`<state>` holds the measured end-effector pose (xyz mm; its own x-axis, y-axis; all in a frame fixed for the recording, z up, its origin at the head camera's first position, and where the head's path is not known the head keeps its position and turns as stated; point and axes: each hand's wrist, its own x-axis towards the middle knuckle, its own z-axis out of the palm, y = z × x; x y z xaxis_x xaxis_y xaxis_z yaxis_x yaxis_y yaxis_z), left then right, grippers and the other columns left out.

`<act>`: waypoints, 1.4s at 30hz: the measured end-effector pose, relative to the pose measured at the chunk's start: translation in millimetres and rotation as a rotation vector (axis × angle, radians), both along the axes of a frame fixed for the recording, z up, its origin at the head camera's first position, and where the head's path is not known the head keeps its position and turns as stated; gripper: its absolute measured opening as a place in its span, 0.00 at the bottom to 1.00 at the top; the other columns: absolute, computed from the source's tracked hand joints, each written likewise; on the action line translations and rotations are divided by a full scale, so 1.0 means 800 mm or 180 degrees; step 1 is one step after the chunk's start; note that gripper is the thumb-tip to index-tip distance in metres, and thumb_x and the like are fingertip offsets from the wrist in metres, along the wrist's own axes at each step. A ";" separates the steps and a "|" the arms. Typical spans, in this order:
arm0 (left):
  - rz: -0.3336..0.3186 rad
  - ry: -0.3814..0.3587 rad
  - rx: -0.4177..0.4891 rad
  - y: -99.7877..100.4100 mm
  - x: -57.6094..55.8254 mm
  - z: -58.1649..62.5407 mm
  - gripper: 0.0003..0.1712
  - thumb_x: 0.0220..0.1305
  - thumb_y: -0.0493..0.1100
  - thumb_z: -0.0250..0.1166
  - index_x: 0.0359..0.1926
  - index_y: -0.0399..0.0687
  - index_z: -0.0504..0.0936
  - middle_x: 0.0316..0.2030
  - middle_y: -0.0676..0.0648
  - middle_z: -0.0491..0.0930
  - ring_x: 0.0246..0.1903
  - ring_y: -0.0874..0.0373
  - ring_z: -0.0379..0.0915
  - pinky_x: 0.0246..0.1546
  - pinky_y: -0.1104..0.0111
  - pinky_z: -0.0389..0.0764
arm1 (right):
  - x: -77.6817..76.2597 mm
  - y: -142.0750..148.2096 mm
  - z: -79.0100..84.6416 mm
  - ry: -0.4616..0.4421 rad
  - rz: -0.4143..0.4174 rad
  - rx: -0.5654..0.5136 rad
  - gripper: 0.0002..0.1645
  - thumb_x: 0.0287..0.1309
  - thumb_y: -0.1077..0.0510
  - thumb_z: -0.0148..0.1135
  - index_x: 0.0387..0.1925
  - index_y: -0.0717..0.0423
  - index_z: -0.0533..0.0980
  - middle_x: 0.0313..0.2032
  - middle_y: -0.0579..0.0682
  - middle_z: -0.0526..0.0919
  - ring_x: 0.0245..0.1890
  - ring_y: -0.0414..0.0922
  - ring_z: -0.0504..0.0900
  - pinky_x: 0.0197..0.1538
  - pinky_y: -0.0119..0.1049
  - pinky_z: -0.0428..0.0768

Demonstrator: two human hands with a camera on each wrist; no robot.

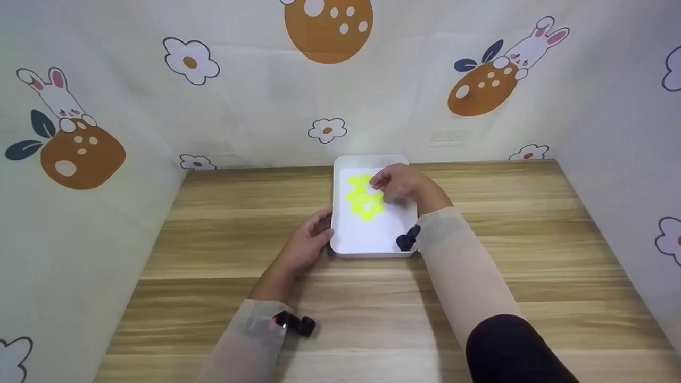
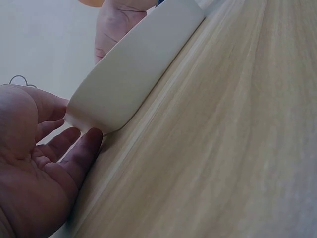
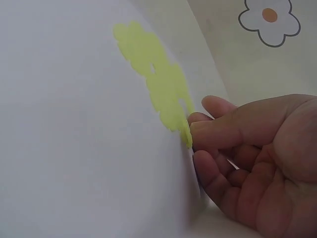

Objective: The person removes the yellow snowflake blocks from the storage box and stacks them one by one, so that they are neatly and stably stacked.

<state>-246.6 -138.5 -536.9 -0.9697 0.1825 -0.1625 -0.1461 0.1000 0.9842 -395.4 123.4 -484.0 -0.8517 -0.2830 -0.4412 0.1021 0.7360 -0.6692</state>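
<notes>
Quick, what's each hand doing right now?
Left hand: open, touching the white tray.
Right hand: closed, pinching a yellow piece.

Neon-yellow pieces (image 1: 353, 197), white tray (image 1: 367, 240), brown-grained table (image 1: 213, 239), bunny-print cloth (image 1: 255, 106)

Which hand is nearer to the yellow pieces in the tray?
Right. The right hand is over the tray, pinching one at the right side of the yellow pieces; the left hand is outside, touching the tray's left side.
</notes>
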 end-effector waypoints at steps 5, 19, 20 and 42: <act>0.0017 0.0024 0.0011 -0.001 0.003 -0.001 0.34 0.79 0.34 0.59 0.82 0.42 0.63 0.79 0.37 0.67 0.80 0.43 0.64 0.81 0.51 0.68 | 0.000 -0.003 -0.002 0.0019 0.0083 0.0076 0.31 0.57 0.75 0.64 0.57 0.46 0.84 0.54 0.49 0.83 0.55 0.49 0.76 0.57 0.38 0.79; 0.0005 -0.0013 -0.0066 -0.001 0.001 0.000 0.34 0.79 0.35 0.59 0.82 0.44 0.64 0.79 0.40 0.68 0.79 0.45 0.65 0.81 0.52 0.69 | 0.002 -0.006 -0.005 0.0236 0.0108 0.0129 0.30 0.55 0.75 0.63 0.57 0.50 0.86 0.51 0.50 0.85 0.50 0.48 0.77 0.48 0.35 0.78; -0.0008 -0.0021 -0.0080 -0.001 0.001 0.000 0.34 0.80 0.35 0.59 0.82 0.45 0.64 0.79 0.41 0.68 0.80 0.46 0.64 0.81 0.53 0.69 | 0.002 -0.005 -0.007 0.0270 0.0119 0.0110 0.30 0.55 0.75 0.62 0.57 0.51 0.86 0.50 0.50 0.85 0.50 0.47 0.77 0.48 0.35 0.78; 0.0022 -0.0129 -0.0102 0.000 -0.001 0.001 0.34 0.80 0.37 0.60 0.82 0.49 0.65 0.80 0.44 0.67 0.80 0.48 0.64 0.81 0.54 0.68 | -0.004 -0.004 -0.007 0.0274 -0.0200 -0.0274 0.25 0.64 0.69 0.68 0.60 0.48 0.86 0.59 0.52 0.84 0.58 0.50 0.76 0.70 0.45 0.78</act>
<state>-247.0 -138.6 -536.0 -0.9634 0.1700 -0.2072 -0.1865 0.1302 0.9738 -398.4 120.3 -489.8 -0.9026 -0.2615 -0.3420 0.0856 0.6694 -0.7379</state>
